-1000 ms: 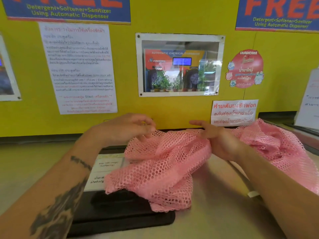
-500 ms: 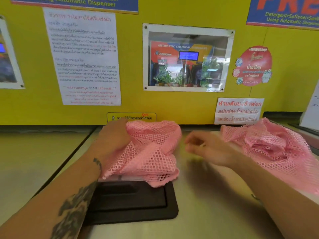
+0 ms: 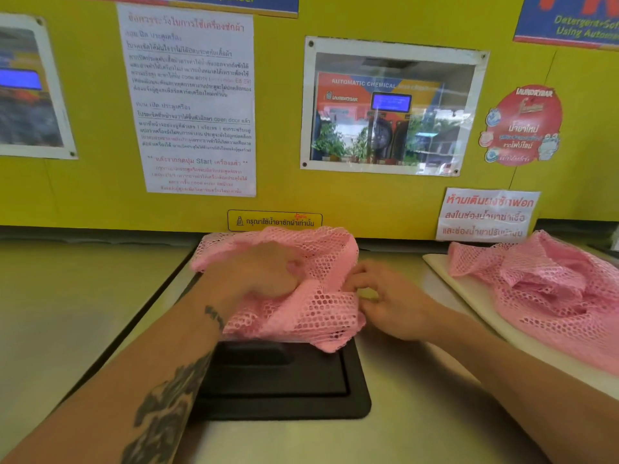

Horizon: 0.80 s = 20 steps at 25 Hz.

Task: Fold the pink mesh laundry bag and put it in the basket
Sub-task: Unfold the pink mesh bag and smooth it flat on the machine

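Note:
A bunched pink mesh laundry bag lies on the steel machine top, over the back of a black detergent lid. My left hand presses down on the bag's left part, fingers closed in the mesh. My right hand touches the bag's right edge, fingertips pinching the mesh. No basket is in view.
More pink mesh is heaped on a white board at the right. A yellow wall with paper notices and a small window rises right behind the bag. Bare steel top stretches to the left.
The bag has been gathered into a smaller bundle to the left, apart from the heap at the right. My right hand came back to the bundle's right edge.

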{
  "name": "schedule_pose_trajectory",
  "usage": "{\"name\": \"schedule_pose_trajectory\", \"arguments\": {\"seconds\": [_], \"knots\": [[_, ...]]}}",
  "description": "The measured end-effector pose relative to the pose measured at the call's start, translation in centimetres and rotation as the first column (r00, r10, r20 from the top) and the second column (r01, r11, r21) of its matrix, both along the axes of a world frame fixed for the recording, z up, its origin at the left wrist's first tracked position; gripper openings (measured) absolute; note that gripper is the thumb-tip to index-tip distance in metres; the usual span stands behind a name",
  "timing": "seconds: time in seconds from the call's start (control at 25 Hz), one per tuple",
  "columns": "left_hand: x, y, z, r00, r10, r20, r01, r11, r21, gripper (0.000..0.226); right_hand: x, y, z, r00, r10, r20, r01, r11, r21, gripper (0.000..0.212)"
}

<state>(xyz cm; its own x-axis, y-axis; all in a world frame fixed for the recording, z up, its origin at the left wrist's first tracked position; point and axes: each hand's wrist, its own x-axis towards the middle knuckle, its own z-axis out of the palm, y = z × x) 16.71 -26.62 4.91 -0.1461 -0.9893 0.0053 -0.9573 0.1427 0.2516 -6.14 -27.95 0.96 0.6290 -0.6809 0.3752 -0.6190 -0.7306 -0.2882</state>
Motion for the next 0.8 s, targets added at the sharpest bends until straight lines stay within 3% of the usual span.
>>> {"name": "schedule_pose_trajectory", "arguments": {"seconds": [0.08,0.16,0.24,0.28,0.32,0.36,0.44,0.48,0.56,0.64,0.76,0.8], "knots": [[1.6,-0.7,-0.9,0.984,0.042,0.174,-0.059,0.994,0.089,0.058,-1.5,-0.5,1.7,0.99,-0.125,0.061,0.133,0.979,-0.154,0.022],[2.9,-0.8,-1.0,0.98,0.115,0.162,-0.137,0.982,0.133,0.058,-3.6,-1.4,3.2,0.896,-0.272,0.352,0.349,0.921,-0.176,0.017],[3.4,-0.6,-0.8,0.985,0.108,0.134,-0.123,0.987,0.107,0.043,-5.4,-1.9,3.7,0.683,-0.39,0.617,0.45,0.891,0.065,0.025],[3.2,-0.6,-0.7,0.988,0.105,0.116,-0.11,0.993,0.036,0.031,-6.1,-2.0,3.6,0.601,-0.442,0.666,0.412,0.885,0.216,0.028],[2.8,-0.4,-0.4,0.991,0.113,0.067,-0.11,0.992,-0.057,0.02,-6.6,-1.8,3.5,0.592,-0.491,0.639,0.371,0.87,0.324,0.028],[2.1,0.0,-0.1,0.993,0.119,-0.002,-0.119,0.985,-0.128,0.014,-6.8,-1.6,3.3,0.656,-0.515,0.552,0.337,0.854,0.396,0.028],[0.3,0.6,0.4,0.989,0.043,-0.139,-0.068,0.98,-0.185,0.022,-6.6,-0.5,2.8,0.86,-0.434,0.27,0.26,0.826,0.5,0.041],[-0.6,0.8,0.5,0.983,-0.042,-0.181,0.012,0.986,-0.166,0.029,-6.1,0.0,2.5,0.922,-0.366,0.128,0.257,0.823,0.506,0.047],[-2.4,1.5,0.2,0.975,-0.164,-0.15,0.167,0.986,0.009,0.052,-5.5,0.1,1.9,0.945,-0.325,-0.037,0.313,0.868,0.385,0.051],[-3.2,2.0,-0.3,0.985,-0.173,0.008,0.17,0.974,0.149,0.062,-5.2,-0.6,1.8,0.932,-0.363,-0.012,0.358,0.912,0.2,0.046],[-3.3,1.3,-0.7,0.988,-0.145,-0.055,0.142,0.988,-0.053,0.007,-5.4,-1.4,2.8,0.806,-0.474,0.354,0.491,0.87,0.048,0.034],[-3.3,1.1,-0.8,0.986,-0.139,-0.091,0.126,0.982,-0.14,0.014,-5.7,-1.5,3.2,0.734,-0.492,0.468,0.532,0.845,0.054,0.028]]}}
